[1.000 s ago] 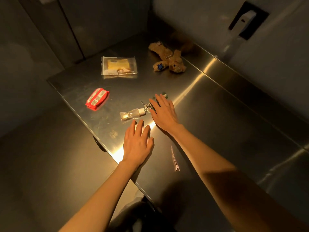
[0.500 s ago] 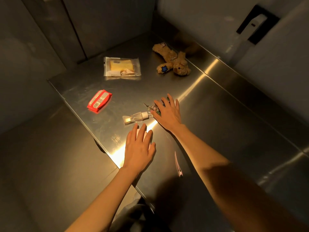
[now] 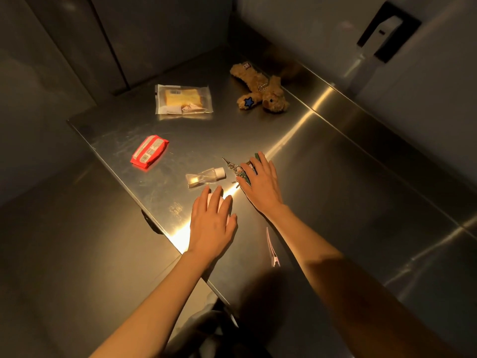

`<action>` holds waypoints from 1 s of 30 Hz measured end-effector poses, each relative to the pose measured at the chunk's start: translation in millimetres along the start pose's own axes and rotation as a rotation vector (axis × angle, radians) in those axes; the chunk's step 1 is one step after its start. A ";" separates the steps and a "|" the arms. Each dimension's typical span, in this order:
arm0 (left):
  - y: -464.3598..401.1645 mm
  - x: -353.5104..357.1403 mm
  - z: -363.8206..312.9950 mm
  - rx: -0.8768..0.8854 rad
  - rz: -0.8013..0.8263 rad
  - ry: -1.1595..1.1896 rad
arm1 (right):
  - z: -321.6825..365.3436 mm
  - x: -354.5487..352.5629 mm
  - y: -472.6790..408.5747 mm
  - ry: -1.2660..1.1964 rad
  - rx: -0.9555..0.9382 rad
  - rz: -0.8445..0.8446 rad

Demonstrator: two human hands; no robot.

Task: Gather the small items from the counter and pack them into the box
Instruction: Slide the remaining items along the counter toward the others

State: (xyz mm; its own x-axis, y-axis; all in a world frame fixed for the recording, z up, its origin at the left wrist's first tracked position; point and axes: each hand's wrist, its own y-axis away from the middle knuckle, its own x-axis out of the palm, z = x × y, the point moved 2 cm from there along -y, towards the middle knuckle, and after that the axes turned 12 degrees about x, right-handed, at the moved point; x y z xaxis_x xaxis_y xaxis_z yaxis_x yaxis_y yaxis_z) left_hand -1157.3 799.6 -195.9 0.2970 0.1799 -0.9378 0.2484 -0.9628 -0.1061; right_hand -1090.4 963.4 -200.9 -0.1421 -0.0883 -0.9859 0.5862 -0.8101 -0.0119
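Both hands lay flat on the steel counter [image 3: 322,177], fingers straight and loosely spread, apparently to cover and draw in the nearest items rather than lift them. The right hand [image 3: 260,184] rested on a key bunch with a green tag [image 3: 236,169], just beside the cap of the small clear bottle [image 3: 205,177]. The left hand [image 3: 210,223] pressed on a pale object just nearer than the bottle; too little showed to name it. A hair clip [image 3: 271,248] lay nearer still. Beyond the bottle sat a red packet [image 3: 149,151], a clear bag with yellow contents [image 3: 183,99] and a teddy bear [image 3: 260,93]. No box appeared anywhere, so packing seemingly had not begun.
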 end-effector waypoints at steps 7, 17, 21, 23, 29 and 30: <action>2.9 1.3 -3.4 0.015 -0.002 -0.008 | -5.5 -5.6 40.7 -0.079 0.056 0.038; 20.8 3.9 -24.8 0.098 0.005 0.009 | -9.3 -11.1 116.6 -0.034 0.213 0.104; 33.9 4.3 -31.0 0.125 0.019 0.008 | -9.1 -7.4 146.4 0.037 0.268 0.068; 40.3 4.6 -34.0 0.134 0.027 0.009 | -7.6 -4.9 159.9 0.084 0.310 0.047; 56.9 5.8 -47.2 0.157 0.044 0.023 | -10.7 3.0 194.7 0.162 0.352 0.090; 59.3 5.7 -50.9 0.171 0.047 0.024 | -13.3 2.3 199.5 0.170 0.354 0.084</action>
State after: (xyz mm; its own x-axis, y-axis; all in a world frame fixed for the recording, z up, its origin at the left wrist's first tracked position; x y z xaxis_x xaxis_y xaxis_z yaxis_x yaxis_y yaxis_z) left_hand -1094.0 753.7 -190.7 0.3275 0.1370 -0.9349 0.0741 -0.9901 -0.1191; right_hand -963.2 809.2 -207.7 0.0461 -0.0900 -0.9949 0.2750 -0.9563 0.0992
